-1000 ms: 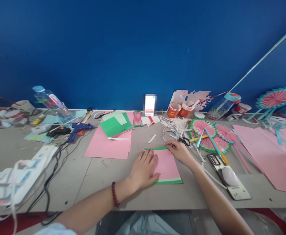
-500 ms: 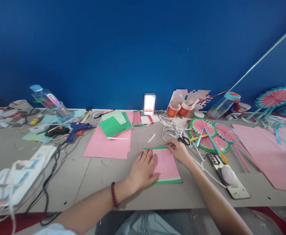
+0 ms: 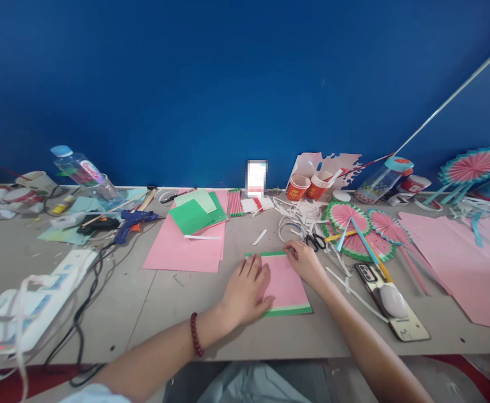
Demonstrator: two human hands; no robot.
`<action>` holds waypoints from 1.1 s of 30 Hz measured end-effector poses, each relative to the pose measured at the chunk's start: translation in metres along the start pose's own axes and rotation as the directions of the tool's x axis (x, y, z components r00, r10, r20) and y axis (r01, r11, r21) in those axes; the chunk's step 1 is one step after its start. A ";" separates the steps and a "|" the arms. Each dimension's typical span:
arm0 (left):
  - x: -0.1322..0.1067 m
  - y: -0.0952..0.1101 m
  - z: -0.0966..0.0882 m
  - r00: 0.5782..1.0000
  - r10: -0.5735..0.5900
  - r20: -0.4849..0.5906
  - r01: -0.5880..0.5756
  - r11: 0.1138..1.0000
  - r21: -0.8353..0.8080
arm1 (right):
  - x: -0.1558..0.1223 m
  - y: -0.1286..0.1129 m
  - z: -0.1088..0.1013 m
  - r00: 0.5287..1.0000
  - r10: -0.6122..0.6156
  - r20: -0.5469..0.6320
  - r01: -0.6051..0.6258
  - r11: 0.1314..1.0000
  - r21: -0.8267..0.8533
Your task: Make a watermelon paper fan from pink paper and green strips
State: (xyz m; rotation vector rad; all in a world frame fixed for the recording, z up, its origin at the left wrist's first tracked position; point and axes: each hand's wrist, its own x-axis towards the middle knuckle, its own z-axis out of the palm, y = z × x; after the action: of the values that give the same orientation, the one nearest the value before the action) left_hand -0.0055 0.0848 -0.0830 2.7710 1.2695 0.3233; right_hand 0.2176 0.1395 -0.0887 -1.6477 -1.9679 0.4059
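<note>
A pink sheet of paper (image 3: 285, 282) with green strips along its far and near edges lies flat on the table before me. My left hand (image 3: 247, 288) rests palm down over its left side, fingers stretched out. At the far right corner, my right hand (image 3: 302, 258) has thumb and fingers pinched together on the green edge. Black-handled scissors (image 3: 315, 242) lie just beyond my right hand, partly under white paper strips (image 3: 297, 218). A loose white strip (image 3: 260, 237) is on the table past the sheet.
Pink and green sheets (image 3: 186, 252) are stacked to the left, near a blue glue gun (image 3: 133, 224) and a power strip (image 3: 55, 296). On the right are watermelon paper fans (image 3: 364, 246), a phone (image 3: 413, 330) and more pink paper (image 3: 480, 280). Red paper cups (image 3: 298, 187) stand behind.
</note>
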 end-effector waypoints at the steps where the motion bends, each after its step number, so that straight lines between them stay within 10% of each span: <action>1: 0.000 0.000 0.000 1.000 0.000 0.001 0.000 1.000 -0.002 | 0.000 0.000 0.001 1.000 0.005 0.002 -0.005 1.000 -0.003; 13: -0.001 0.000 0.002 1.000 0.000 -0.003 0.000 1.000 -0.003 | -0.006 -0.008 -0.007 0.977 0.209 0.030 -0.200 0.961 -0.189; 33: 0.000 -0.001 0.002 1.000 0.004 0.026 -0.005 1.000 0.008 | 0.004 0.019 -0.019 0.989 0.138 0.043 -0.140 0.989 0.048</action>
State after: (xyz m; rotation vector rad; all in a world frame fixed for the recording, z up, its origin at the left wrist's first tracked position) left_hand -0.0055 0.0855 -0.0848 2.7761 1.2619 0.2824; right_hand 0.2436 0.1453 -0.0824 -1.7625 -1.8609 0.5411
